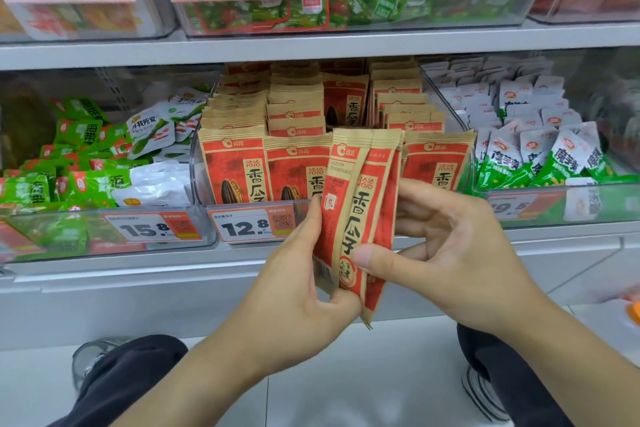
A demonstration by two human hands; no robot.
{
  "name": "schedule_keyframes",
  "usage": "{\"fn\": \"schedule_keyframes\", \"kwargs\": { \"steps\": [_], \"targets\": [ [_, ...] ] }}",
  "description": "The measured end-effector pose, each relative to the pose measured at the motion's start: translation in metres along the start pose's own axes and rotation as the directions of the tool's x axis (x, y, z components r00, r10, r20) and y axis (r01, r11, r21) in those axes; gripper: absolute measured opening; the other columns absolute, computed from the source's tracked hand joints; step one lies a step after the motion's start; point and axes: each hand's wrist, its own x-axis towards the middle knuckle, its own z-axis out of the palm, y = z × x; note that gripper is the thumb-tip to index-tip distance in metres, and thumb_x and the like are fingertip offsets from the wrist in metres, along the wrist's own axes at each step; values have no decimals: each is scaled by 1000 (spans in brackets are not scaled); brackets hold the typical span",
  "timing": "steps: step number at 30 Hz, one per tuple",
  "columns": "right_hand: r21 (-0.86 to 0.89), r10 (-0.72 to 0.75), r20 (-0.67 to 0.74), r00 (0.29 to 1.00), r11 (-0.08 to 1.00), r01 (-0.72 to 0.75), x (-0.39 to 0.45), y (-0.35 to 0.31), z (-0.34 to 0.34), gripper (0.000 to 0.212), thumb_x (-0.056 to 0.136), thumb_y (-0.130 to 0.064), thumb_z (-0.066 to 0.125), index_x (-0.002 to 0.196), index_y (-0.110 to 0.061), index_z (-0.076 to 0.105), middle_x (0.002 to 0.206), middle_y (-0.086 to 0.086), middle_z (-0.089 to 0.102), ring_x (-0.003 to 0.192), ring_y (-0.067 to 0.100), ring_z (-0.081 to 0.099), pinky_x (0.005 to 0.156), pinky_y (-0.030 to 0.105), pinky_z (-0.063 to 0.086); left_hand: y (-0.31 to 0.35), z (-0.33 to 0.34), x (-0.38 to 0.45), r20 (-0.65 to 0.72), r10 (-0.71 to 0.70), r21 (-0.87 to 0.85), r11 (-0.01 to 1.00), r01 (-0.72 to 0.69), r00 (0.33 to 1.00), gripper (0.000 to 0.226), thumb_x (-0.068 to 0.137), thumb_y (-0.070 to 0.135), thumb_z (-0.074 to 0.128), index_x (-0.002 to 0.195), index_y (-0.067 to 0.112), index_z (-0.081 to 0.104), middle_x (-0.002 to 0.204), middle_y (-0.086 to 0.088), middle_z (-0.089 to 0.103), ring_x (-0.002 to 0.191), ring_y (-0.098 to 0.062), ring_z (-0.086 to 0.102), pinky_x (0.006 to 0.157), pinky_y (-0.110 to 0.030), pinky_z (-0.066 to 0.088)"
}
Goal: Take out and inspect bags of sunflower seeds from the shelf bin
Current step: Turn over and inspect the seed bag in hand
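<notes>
Bags in hand: a small fan of sunflower seed bags (360, 218), apparently 2 or 3, held upright in front of the shelf bin (201, 184), out of it and just below its front lip.
Long axis: near vertical, top seams up and leaning slightly right, bottom corners pointing down toward the floor.
Left hand (304, 288): curled round the lower left edge of the bags, fingers behind, thumb tucked at the bottom; it carries the weight.
Right hand (450, 246): thumb pressed on the front of the foremost bag low down, fingers loosely bent behind the right edge; a light pinch, not a full grasp.
Deciding relation: both hands grip the lower half, so the upper half stands free and faces the camera; the front bag lies between the 2 thumbs, the right one nearer its printed face.
Likely step: peeling or turning the front bag to look it over; the right hand seems best placed to slide it off the fan.
Bin stock: many matching bags stand in rows behind, faces forward, directly above and beyond the held ones.
Price tag (256, 225): reads 12.8, on the bin front, just left of the left hand.
</notes>
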Motion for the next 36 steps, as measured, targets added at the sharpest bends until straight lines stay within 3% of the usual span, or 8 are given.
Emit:
{"fn": "schedule_keyframes", "kwargs": {
  "steps": [4, 9, 12, 21, 27, 30, 33, 36],
  "targets": [
    [1, -25, 7, 1000, 1000, 25, 2, -3, -4, 47, 71, -18, 83, 117, -20, 71, 111, -3, 77, 103, 20, 74, 80, 41, 63, 4, -6, 2, 79, 0, -15, 1000, 1, 997, 83, 72, 12, 62, 144, 47, 39, 117, 19, 69, 103, -4, 66, 89, -26, 56],
    [26, -12, 29, 1000, 1000, 11, 4, -4, -13, 50, 69, -19, 82, 118, -18, 70, 109, -3, 78, 103, 19, 74, 85, 32, 61, 7, -16, 2, 173, -24, -110, 993, 44, 985, 81, 74, -3, 60, 142, 41, 47, 118, 8, 70, 101, -13, 69, 87, -53, 59],
    [33, -4, 31, 1000, 999, 3, 4, -4, -16, 51, 69, -19, 81, 119, -18, 70, 109, -2, 78, 103, 18, 74, 86, 32, 61, 6, -17, 3, 184, -26, -132, 990, 51, 983, 81, 76, -6, 62, 141, 40, 48, 119, 6, 71, 104, -16, 70, 88, -57, 58],
    [28, 7, 16, 1000, 1000, -7, 3, -3, -16, 54, 68, -19, 82, 120, -16, 69, 111, -1, 77, 103, 22, 74, 87, 38, 62, 5, -16, 3, 215, 25, -161, 987, 11, 976, 82, 82, -10, 68, 144, 38, 44, 126, 8, 68, 114, -16, 67, 90, -41, 60],
    [29, -18, 0, 1000, 999, 18, 3, 0, -14, 54, 71, -23, 90, 121, -19, 69, 115, 1, 76, 106, 24, 73, 83, 42, 63, 11, -15, -1, 258, 118, -210, 976, -63, 959, 86, 85, 25, 76, 154, 35, 27, 141, 9, 59, 122, -17, 62, 96, -27, 51],
    [65, -6, 36, 999, 998, 3, 2, 3, -9, 45, 82, -26, 76, 126, -15, 70, 120, 4, 73, 109, 27, 71, 74, 47, 64, 11, -11, -3, 209, 126, -121, 987, -103, 970, 91, 83, 34, 80, 154, 40, 24, 140, 19, 56, 126, -7, 59, 102, -21, 47],
    [8, -35, 11, 999, 999, 35, 2, 8, -10, 35, 93, -28, 71, 125, -14, 72, 131, 1, 68, 128, 22, 61, 92, 45, 59, 12, -11, -5, 190, 112, -30, 994, -108, 975, 82, 79, 39, 73, 149, 44, 31, 124, 33, 59, 114, 5, 61, 93, -15, 49],
    [9, -31, -30, 999, 999, 31, 4, 7, -12, 36, 88, -20, 77, 123, -14, 71, 129, -2, 69, 125, 16, 62, 91, 36, 60, 13, -14, -7, 203, 141, -22, 990, -139, 969, 39, 83, 27, 63, 114, 48, 55, 85, 7, 64, 74, -14, 60, 70, -29, 53]
  ]
}}
